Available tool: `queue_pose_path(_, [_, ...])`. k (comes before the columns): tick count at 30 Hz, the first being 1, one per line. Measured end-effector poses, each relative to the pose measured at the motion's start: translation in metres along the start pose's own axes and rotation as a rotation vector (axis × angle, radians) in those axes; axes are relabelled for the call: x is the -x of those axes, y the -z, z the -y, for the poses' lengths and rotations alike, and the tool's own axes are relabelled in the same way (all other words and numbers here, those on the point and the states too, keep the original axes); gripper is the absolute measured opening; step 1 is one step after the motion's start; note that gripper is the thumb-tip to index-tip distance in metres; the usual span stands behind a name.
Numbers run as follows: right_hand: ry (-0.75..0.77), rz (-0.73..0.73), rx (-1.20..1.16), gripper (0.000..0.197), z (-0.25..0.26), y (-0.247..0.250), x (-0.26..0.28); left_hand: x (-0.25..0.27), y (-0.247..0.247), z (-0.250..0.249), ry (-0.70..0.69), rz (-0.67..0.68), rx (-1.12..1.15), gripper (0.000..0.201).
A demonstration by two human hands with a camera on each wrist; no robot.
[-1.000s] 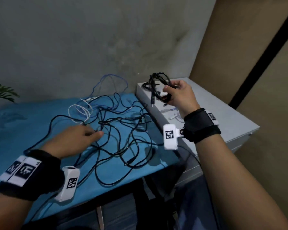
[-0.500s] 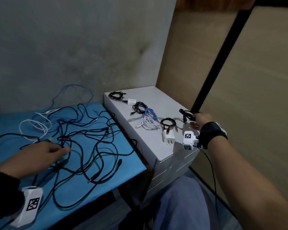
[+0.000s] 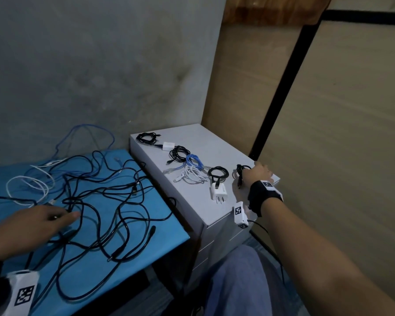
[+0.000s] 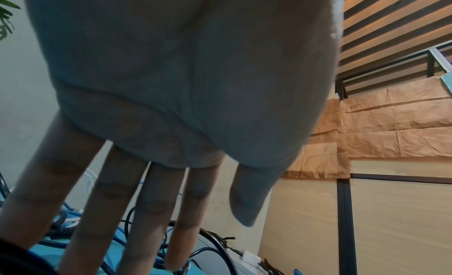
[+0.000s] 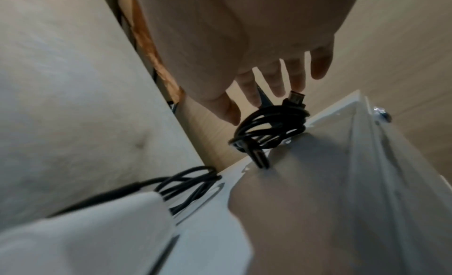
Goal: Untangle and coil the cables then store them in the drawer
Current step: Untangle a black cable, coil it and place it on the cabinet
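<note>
Hovering right hand fingers spread over coiled black cable, left hand flat, head view hides fingers

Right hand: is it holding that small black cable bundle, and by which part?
Nothing is gripped. The right hand has straight fingers just over the coiled black cable, which rests on the white cabinet.

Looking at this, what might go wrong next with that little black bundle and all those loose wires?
The small coiled black cable sits near the far corner of the white drawer cabinet top, under the right hand, whose fingers look spread; a nudge might knock it off or let it spring loose. The left hand rests flat on the tangled black cables on the blue table; pulling could tighten knots.
</note>
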State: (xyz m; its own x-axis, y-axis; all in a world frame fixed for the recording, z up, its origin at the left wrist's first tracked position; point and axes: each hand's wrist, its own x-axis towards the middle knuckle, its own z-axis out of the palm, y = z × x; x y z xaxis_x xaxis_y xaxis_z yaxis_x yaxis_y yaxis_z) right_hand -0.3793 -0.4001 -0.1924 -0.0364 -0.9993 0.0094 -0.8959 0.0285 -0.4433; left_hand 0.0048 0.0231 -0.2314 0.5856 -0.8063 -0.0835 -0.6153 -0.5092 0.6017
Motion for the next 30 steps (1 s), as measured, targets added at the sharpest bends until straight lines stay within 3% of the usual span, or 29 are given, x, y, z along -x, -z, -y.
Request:
queue_pose_path(5, [0.032, 0.187, 0.094, 0.066, 0.007, -0.018, 0.003, 0.002, 0.004, -0.007, -0.013, 0.027, -0.028, 0.078])
queue_pose_path(9, [0.049, 0.123, 0.176, 0.058, 0.021, -0.014, 0.017, 0.012, 0.012, -0.032, -0.031, 0.088, -0.075, 0.046])
queue_pose_path(12, [0.170, 0.098, 0.172, 0.058, 0.048, -0.007, 0.036, 0.022, 0.019, -0.050, -0.026, 0.149, -0.141, 0.039])
queue_pose_path(16, [0.459, 0.143, 0.067, 0.052, 0.100, -0.003, 0.083, 0.024, 0.022, -0.051, -0.003, 0.138, -0.207, 0.029])
queue_pose_path(20, [0.762, 0.421, -0.114, 0.036, 0.149, -0.007, 0.163, 0.024, 0.021, -0.044, 0.040, 0.156, -0.298, 0.031])
queue_pose_path(24, [1.036, 0.844, -0.007, 0.028, 0.176, -0.010, 0.254, 0.027, 0.020, -0.039, 0.077, 0.156, -0.361, 0.026])
queue_pose_path(27, [1.221, 0.987, 0.123, 0.026, 0.186, -0.025, 0.302, 0.028, 0.026, -0.033, 0.082, 0.085, -0.356, 0.017])
queue_pose_path(30, [1.349, 1.033, 0.250, 0.033, 0.183, -0.051, 0.329, 0.031, 0.041, -0.027, 0.102, -0.019, -0.299, 0.003])
